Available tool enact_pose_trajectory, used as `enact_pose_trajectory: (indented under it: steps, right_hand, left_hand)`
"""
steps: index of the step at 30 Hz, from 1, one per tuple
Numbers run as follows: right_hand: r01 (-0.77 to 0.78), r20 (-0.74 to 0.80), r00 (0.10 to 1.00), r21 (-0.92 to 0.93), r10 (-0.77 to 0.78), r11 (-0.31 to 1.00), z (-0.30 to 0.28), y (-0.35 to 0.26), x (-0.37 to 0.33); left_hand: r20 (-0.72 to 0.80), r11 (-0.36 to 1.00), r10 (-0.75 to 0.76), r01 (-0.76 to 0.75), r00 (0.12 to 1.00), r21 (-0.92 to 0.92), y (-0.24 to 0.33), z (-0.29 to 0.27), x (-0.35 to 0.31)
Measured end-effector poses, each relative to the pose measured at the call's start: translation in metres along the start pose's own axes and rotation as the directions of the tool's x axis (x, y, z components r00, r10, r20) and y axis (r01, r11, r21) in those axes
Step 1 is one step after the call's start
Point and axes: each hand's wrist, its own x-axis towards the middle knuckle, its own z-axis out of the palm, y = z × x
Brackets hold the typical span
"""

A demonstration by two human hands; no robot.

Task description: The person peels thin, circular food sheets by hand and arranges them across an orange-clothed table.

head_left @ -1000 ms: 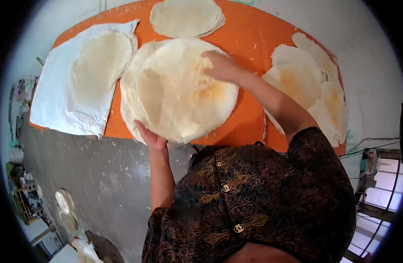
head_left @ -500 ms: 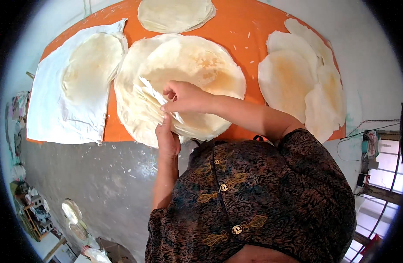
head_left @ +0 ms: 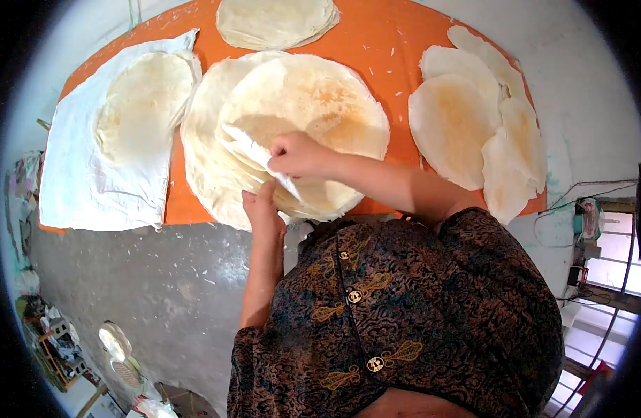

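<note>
A large round stack of thin flatbread sheets (head_left: pixel 203 150) lies in front of me, with a browned top sheet (head_left: pixel 313 87). My right hand (head_left: pixel 301 156) is closed over the top sheet's near-left edge, which is lifted and folded into a white strip (head_left: pixel 247 144). Several layered edges show beneath that strip. Below it, at the stack's near edge, is my left hand (head_left: pixel 266 212). Its thumb and a finger stand apart, and the other fingers are hidden.
The stack rests on an orange table (head_left: pixel 397 31). Left of it, a flatbread (head_left: pixel 146 104) lies on white cloth (head_left: pixel 76 174). Another flatbread pile (head_left: pixel 275 21) is at the back, and overlapping flatbreads (head_left: pixel 453 129) lie at right. Grey floor (head_left: pixel 153 279) shows at lower left.
My right hand has moved slightly right and away from the left hand, pulling the sheet's edge up and over. The left thumb and finger have spread apart.
</note>
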Motion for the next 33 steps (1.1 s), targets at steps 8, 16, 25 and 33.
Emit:
enact_pose_trajectory:
  steps: [8,16,25,33]
  right_hand:
    - [-0.404,0.255,0.914,0.483,0.316,0.777,0.007,0.011,0.011]
    - [-0.341,0.275,0.929,0.376,0.247,0.862,0.015,0.013,0.019]
    - [-0.265,0.318,0.937,0.381,0.144,0.886,0.014,0.014,0.020]
    - [-0.411,0.320,0.908,0.560,0.270,0.719,-0.003,0.031,0.014]
  left_hand:
    - [0.042,0.993,-0.045,0.049,0.998,-0.109,0.008,0.000,-0.005]
    - [-0.039,1.000,0.006,-0.007,0.999,-0.027,0.008,-0.002,0.014]
    - [0.051,0.999,-0.031,0.033,0.998,-0.034,0.005,-0.009,0.017]
    - [-0.123,0.999,-0.006,0.010,0.992,0.035,0.002,-0.010,0.019]
